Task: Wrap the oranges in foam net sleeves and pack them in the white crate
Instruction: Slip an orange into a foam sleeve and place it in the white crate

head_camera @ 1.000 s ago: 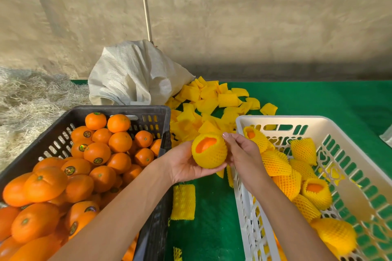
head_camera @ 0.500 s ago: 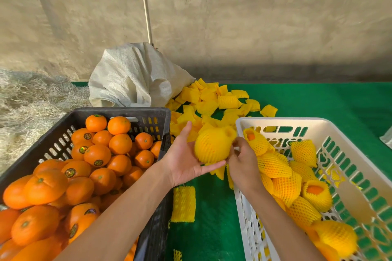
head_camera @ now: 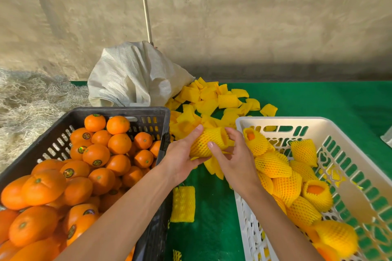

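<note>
White woven sack point(head_camera: 135, 76) beside dry straw point(head_camera: 31, 101).

Foam net sleeves point(head_camera: 212, 99) matt, meshed, yellow. Oranges point(head_camera: 96, 155) glossy, finely pitted peel, shiny stickers. White crate point(head_camera: 314, 122) smooth plastic; black crate point(head_camera: 118, 111) duller plastic. Surface point(head_camera: 318, 99) green felt-like cloth. Sack point(head_camera: 131, 76) woven, coarse. Wall point(head_camera: 233, 17) rough concrete.

Open green mat point(head_camera: 212, 224) lane runs btwn black crate point(head_camera: 158, 112) at frame left and white crate point(head_camera: 239, 121) at right; one flat foam sleeve point(head_camera: 183, 203) lies in it. Upper center, loose sleeve pile point(head_camera: 212, 99) & white woven sack point(head_camera: 131, 76) block my way.
</note>
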The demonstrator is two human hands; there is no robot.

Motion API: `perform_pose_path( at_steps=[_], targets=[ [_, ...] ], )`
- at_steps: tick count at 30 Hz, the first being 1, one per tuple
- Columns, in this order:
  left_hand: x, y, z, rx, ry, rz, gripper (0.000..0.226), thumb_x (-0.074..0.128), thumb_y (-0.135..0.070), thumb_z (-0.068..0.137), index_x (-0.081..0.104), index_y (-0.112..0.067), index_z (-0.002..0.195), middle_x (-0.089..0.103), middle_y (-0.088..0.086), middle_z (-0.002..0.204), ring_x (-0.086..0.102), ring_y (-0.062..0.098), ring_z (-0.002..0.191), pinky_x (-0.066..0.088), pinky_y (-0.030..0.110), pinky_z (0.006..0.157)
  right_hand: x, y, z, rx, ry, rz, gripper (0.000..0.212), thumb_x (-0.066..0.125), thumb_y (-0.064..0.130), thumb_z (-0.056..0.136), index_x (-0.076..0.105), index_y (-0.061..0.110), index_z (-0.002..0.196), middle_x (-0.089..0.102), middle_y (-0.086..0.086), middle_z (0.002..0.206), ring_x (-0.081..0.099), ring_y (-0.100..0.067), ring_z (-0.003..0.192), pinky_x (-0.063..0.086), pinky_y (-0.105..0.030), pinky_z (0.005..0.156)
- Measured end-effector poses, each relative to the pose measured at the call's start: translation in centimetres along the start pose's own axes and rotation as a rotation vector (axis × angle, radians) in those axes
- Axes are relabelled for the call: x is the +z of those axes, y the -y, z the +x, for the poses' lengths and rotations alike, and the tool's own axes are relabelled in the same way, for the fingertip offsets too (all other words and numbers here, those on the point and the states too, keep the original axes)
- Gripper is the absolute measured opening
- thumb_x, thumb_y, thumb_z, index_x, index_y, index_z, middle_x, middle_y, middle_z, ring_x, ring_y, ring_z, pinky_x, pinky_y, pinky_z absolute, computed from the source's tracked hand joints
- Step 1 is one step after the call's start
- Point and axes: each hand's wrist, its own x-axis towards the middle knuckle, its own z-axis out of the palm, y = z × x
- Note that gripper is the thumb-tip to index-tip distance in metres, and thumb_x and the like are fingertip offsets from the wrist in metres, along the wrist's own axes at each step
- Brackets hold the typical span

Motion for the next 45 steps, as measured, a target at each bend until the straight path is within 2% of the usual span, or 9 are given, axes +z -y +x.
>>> perform_pose_path(
  at_steps=[6,12,19,22,25,29,36,40,45],
  targets=[
    [-0.2,-0.3,0.0,-0.045,0.001,-0.043,0.036,0.072,-0.024,0.094,0.064,-0.011,0.127,0.068,0.015,0.127,0.065,0.034,0.117,0.059,0.052,0.089,0.2,0.4,-0.4,0.034,0.003,0.019,0.074,0.063,0.064,0.091,0.024,0.05,0.152,0.037,0.025,0.136,0.051,0.02,0.112,0.045,0.002,0.071],
    [-0.1,-0.2,-0.1,0.001,-0.017,0.036,0.041,0.066,-0.028,0.098,0.062,-0.008,0.135,0.069,0.015,0.13,0.065,0.032,0.123,0.056,0.056,0.095,-0.2,0.8,-0.1,0.106,-0.016,0.074,0.094,0.069,0.08,0.073,0.026,0.049,0.151,0.047,0.03,0.135,0.049,0.005,0.123,0.043,-0.013,0.088],
    [0.3,0.5,0.2,0.023,-0.208,0.194,0.025,0.059,-0.026,0.105,0.059,-0.006,0.12,0.062,0.015,0.117,0.064,0.03,0.109,0.063,0.044,0.066,-0.2,1.6,-0.7,0.105,0.096,0.033,0.094,0.075,0.081,0.064,0.038,0.048,0.144,0.047,0.02,0.138,0.053,-0.005,0.123,0.051,-0.013,0.085],
    [0.2,0.6,0.4,0.091,-0.291,0.323,0.024,0.056,-0.029,0.106,0.059,-0.016,0.086,0.067,0.013,0.104,0.068,0.031,0.098,0.06,0.052,0.089,-0.2,1.8,-0.9,0.068,0.178,-0.079,0.095,0.078,0.077,0.067,0.029,0.053,0.145,0.043,0.019,0.141,0.051,-0.007,0.125,0.055,-0.028,0.097],
    [0.3,0.6,0.5,0.086,-0.25,0.337,0.028,0.052,-0.026,0.108,0.071,-0.007,0.101,0.072,0.019,0.112,0.069,0.037,0.107,0.056,0.053,0.098,-0.2,2.2,-1.1,0.011,0.179,-0.151,0.093,0.076,0.079,0.066,0.026,0.057,0.141,0.042,0.023,0.136,0.049,-0.005,0.123,0.051,-0.025,0.097],
    [0.3,1.1,0.4,0.087,-0.229,0.204,0.027,0.048,-0.019,0.109,0.07,-0.005,0.102,0.071,0.018,0.099,0.069,0.032,0.091,0.061,0.045,0.079,-0.2,2.6,-1.2,-0.027,0.087,-0.184,0.096,0.071,0.088,0.061,0.028,0.054,0.14,0.043,0.022,0.14,0.047,-0.005,0.125,0.05,-0.029,0.097],
    [0.8,-0.1,-0.5,-0.107,0.194,0.061,0.057,0.051,-0.05,0.101,0.059,-0.01,0.14,0.067,0.015,0.136,0.059,0.031,0.132,0.043,0.045,0.115,-0.4,2.5,-1.0,-0.011,-0.038,-0.043,0.086,0.06,0.094,0.064,0.023,0.056,0.132,0.048,0.03,0.124,0.052,0.016,0.109,0.043,-0.001,0.081],
    [0.6,-0.1,-0.5,-0.068,0.197,0.019,0.057,0.064,-0.037,0.095,0.053,-0.016,0.147,0.061,0.016,0.143,0.052,0.036,0.139,0.042,0.051,0.114,-0.1,2.0,-1.1,-0.002,-0.049,-0.017,0.089,0.06,0.08,0.081,0.027,0.035,0.15,0.052,0.012,0.138,0.053,0.012,0.115,0.041,0.002,0.084],
    [0.2,-0.4,0.1,0.007,0.238,0.055,0.053,0.062,-0.023,0.095,0.054,-0.004,0.144,0.064,0.014,0.139,0.055,0.029,0.136,0.035,0.044,0.121,0.3,1.9,-1.0,0.017,-0.054,0.043,0.081,0.061,0.065,0.088,0.029,0.028,0.152,0.056,0.022,0.126,0.05,0.025,0.11,0.041,0.001,0.084]
  ],
)
